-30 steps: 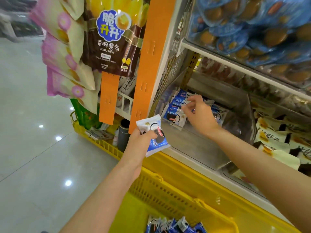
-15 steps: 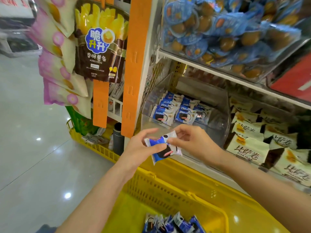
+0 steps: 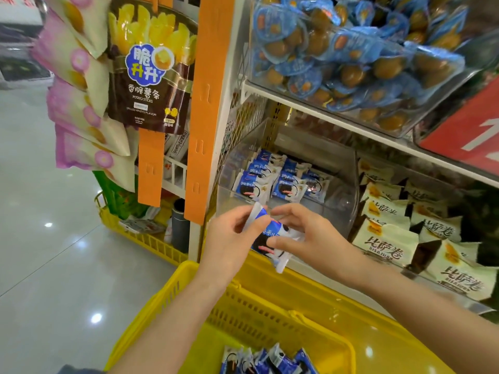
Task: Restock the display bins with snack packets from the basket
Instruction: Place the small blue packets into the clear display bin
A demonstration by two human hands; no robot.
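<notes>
A blue and white snack packet (image 3: 270, 239) is held between both hands, just in front of the clear display bin (image 3: 343, 195). My left hand (image 3: 229, 238) pinches its upper left end, and my right hand (image 3: 305, 233) grips its right side. Inside the bin, more blue packets (image 3: 272, 179) stand in rows at the back left. Below my arms sits the yellow basket (image 3: 243, 306), with several blue packets (image 3: 267, 360) lying in its bottom.
White and brown packets (image 3: 405, 233) fill the bin to the right. Blue egg packs (image 3: 351, 58) crowd the upper shelf bin. An orange hanging strip (image 3: 205, 103) and hanging snack bags (image 3: 151, 76) are at left. A second yellow basket (image 3: 140, 233) stands on the tiled floor.
My right hand came back out of the bin and met my left hand. Both now grip the packet that my left hand held alone before.
</notes>
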